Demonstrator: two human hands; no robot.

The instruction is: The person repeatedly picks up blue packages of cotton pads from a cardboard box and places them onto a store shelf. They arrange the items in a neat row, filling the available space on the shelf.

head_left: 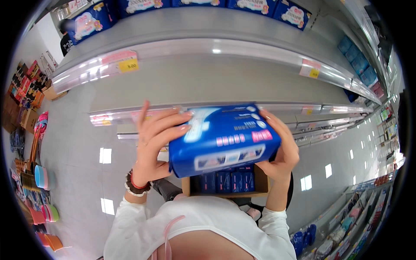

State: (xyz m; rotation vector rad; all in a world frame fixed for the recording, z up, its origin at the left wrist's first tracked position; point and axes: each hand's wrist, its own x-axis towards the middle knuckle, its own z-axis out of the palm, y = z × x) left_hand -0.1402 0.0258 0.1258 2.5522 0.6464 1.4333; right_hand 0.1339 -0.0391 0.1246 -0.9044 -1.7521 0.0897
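Note:
Between my two hands is a blue plastic-wrapped package (pixel 225 134), held up in front of the shelves and tilted slightly. My left hand (pixel 158 138) presses its left end, fingers over the top and thumb below. On the right end, my right hand (pixel 279 147) grips with fingers curled along the edge and thumb underneath. Below the package, an open cardboard box (pixel 186 187) shows several more blue packs (pixel 229 182) standing in rows; the held package hides part of it. What kind of goods the package holds, I cannot tell.
An upper shelf (pixel 208 30) carries several similar blue packages (pixel 143 5) at its back. A lower shelf (pixel 208 82) lies beyond my hands. Plastic tubs (pixel 41 177) stand on the left; low shelves of goods (pixel 342 229) stand at the lower right. A person (pixel 66 37) is at far left.

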